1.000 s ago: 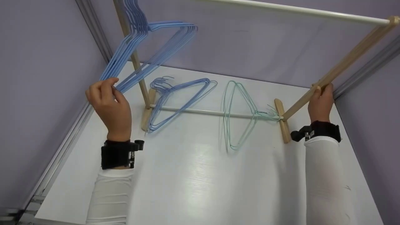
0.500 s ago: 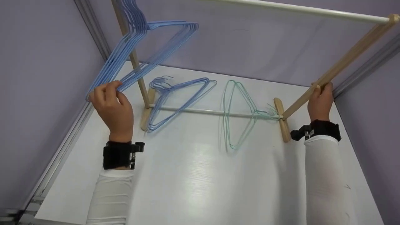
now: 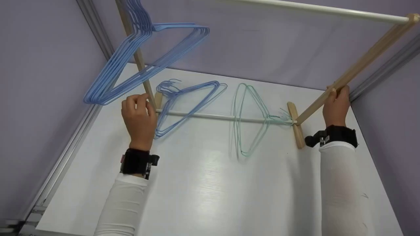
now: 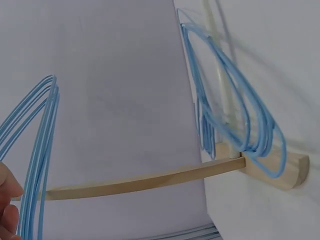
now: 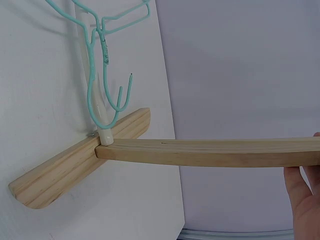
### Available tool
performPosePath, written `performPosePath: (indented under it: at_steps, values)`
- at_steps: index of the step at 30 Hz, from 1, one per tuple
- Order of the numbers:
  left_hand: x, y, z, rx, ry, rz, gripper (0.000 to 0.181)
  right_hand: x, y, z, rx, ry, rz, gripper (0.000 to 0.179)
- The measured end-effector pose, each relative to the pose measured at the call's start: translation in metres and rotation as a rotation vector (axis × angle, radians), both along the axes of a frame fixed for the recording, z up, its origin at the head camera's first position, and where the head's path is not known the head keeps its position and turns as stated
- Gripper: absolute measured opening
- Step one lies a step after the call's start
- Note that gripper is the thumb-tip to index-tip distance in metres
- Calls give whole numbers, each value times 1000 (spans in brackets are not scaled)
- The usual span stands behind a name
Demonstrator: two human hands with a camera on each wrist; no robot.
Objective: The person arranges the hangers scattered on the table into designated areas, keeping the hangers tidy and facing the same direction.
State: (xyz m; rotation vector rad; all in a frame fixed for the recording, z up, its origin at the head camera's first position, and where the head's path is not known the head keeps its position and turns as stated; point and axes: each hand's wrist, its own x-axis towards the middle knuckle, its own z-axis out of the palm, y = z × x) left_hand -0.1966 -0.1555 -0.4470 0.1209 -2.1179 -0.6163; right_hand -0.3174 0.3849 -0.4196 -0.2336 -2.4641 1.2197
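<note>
My left hand (image 3: 140, 121) is beside the left wooden post (image 3: 139, 60) of a rack, its fingers loosely bent. Above and left of it hangs a bunch of blue wire hangers (image 3: 141, 29), their hook tops out of view. In the left wrist view, the fingers (image 4: 7, 184) overlap the edge of these hangers (image 4: 37, 160). On the other side my right hand (image 3: 337, 108) grips the right wooden post (image 3: 370, 55), thumb in front and the other fingers mostly hidden behind it.
Several blue hangers (image 3: 197, 88) lie over the left part of the low white rail (image 3: 213, 116). Mint-green hangers (image 3: 269, 117) lie at its right end, near the wooden foot (image 3: 299, 137). A white top rail (image 3: 328, 9) spans above the white table (image 3: 210, 190).
My left hand has let go of the hanging blue hangers' lower corner and moved right to the left post. The hangers' lower corner swung down and left. My right hand stays on its post.
</note>
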Motion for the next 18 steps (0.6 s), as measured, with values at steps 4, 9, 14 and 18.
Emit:
performPosePath:
  at_steps: [4,9,14,18]
  values:
    - [-7,3,-13,-13,-51,-31,17,0,-1,1,1,2,-6,43]
    - [-15,4,-29,24,-167,-90,21,0,-1,2,-5,3,-11,43]
    - [-19,1,-46,81,-334,-126,25,1,-2,2,-15,3,-16,41]
    - [-20,-4,-58,132,-424,-152,27,1,-3,3,-14,-13,-15,43]
